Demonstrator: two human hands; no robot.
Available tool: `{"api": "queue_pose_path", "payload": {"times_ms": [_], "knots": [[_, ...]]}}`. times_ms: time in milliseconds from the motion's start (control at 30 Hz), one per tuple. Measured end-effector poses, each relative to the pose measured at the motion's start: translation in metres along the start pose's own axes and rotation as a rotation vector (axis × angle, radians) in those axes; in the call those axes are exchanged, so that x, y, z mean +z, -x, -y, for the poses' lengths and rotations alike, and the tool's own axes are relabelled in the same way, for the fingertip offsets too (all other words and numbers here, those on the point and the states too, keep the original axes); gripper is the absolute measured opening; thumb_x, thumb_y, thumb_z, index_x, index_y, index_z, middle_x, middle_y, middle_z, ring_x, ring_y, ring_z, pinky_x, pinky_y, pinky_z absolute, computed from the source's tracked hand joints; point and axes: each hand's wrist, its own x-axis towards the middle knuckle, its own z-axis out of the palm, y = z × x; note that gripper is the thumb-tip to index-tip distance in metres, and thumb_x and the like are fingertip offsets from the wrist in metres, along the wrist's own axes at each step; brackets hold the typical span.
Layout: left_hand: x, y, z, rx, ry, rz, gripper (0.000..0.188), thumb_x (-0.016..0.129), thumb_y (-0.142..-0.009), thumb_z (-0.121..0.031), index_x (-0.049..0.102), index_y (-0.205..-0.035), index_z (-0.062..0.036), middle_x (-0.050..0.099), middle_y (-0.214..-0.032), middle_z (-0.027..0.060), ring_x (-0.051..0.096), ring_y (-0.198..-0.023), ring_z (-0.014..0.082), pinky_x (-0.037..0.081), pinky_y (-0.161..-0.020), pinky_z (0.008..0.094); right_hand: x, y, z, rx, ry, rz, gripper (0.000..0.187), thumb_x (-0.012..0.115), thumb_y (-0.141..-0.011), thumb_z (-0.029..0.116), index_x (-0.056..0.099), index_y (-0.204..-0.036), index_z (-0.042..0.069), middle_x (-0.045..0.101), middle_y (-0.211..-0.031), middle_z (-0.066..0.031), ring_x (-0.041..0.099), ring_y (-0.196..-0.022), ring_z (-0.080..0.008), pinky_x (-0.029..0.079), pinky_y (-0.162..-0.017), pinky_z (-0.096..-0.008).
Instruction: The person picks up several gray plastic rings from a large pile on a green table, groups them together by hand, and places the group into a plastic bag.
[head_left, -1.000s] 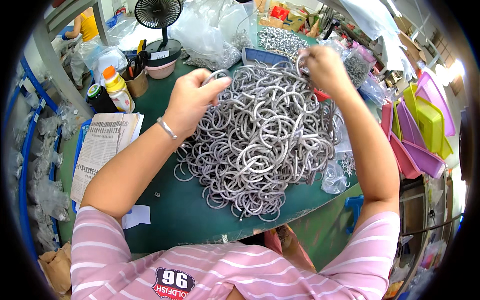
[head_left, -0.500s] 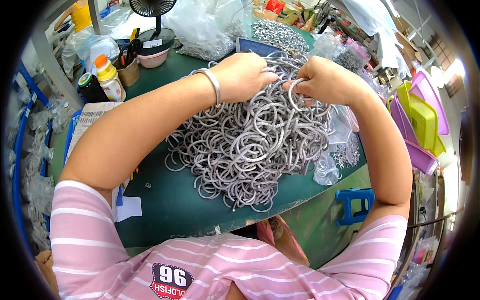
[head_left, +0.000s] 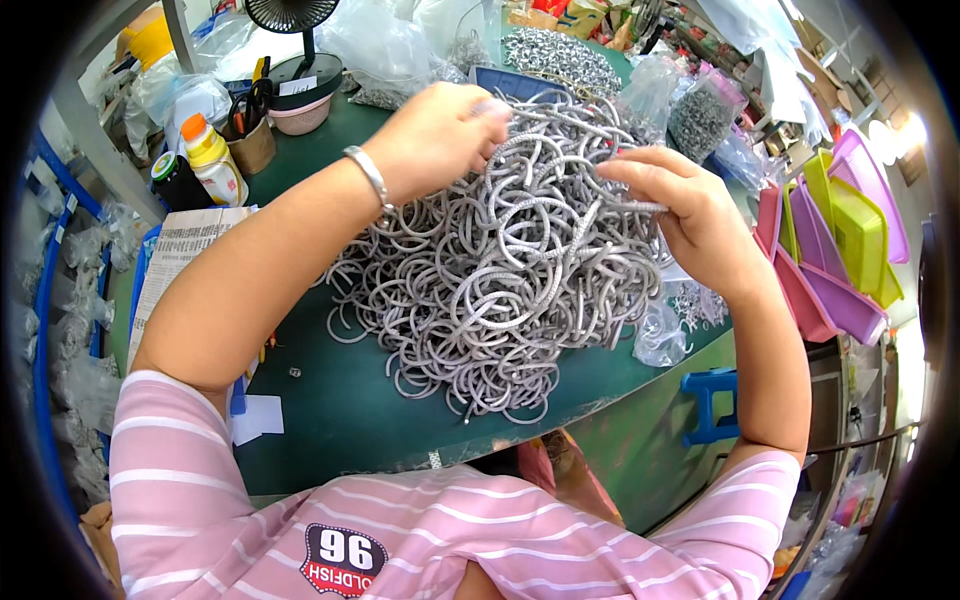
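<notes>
A large heap of grey open metal rings, like bangles [head_left: 520, 290], lies tangled on the green tabletop. At the heap's far left edge is my left hand [head_left: 435, 140], palm down. Its fingers bend toward the rings and their tips are smeared by motion, so whether they hold a ring is unclear. My right hand [head_left: 695, 215] rests over the heap's right side, its fingers stretched out and apart. One ring end lies by its thumb, but no ring is plainly gripped. A silver bangle [head_left: 369, 180] circles my left wrist.
A blue tray [head_left: 515, 82] stands behind the heap, near a pile of small metal parts [head_left: 560, 58]. Far left are a fan [head_left: 292, 12], a yellow bottle [head_left: 212, 160] and a brown cup [head_left: 253, 148]. A blue stool [head_left: 708, 405] and stacked plastic baskets [head_left: 850, 225] are at right.
My hands have moved apart, the left one to the left and the right one rightward and nearer. My right fingers have opened from a pinch on a ring.
</notes>
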Motion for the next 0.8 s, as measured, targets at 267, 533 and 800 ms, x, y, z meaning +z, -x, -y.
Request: {"api": "queue_pose_path", "payload": {"times_ms": [267,533,800], "knots": [[-0.001,0.055,0.002,0.020,-0.127,0.052,0.019,0.074,-0.077,-0.015,0.068,-0.085,0.0006,0.064,-0.077,0.0009,0.055,-0.070,0.0053,0.046,-0.063,0.0209,0.005,-0.008,-0.014,-0.068,0.069,0.003,0.015,0.063,-0.075,0.003,0.063,-0.090,0.000,0.063,-0.085,-0.0155,0.061,-0.076,-0.0338,0.049,-0.068,-0.0398],[0.026,0.072,0.029,0.479,-0.437,-0.222,0.014,0.072,-0.075,-0.005,0.064,-0.086,-0.0017,0.058,-0.071,0.0064,0.057,-0.063,0.0156,0.046,-0.059,0.0269,0.003,-0.010,0.008,-0.085,0.250,-0.269,0.020,0.059,-0.078,-0.004,0.062,-0.098,0.001,0.065,-0.085,-0.0116,0.064,-0.079,-0.0277,0.050,-0.070,-0.0340],[-0.037,0.071,0.019,0.010,-0.086,-0.463,0.020,0.065,-0.086,-0.018,0.065,-0.098,-0.0017,0.051,-0.070,-0.0079,0.043,-0.059,0.0020,0.034,-0.052,0.0168,0.029,0.061,0.068,0.133,-0.037,-0.145,0.014,0.059,-0.076,0.001,0.063,-0.089,0.002,0.063,-0.077,-0.0074,0.061,-0.067,-0.0160,0.049,-0.058,-0.0262]]}}
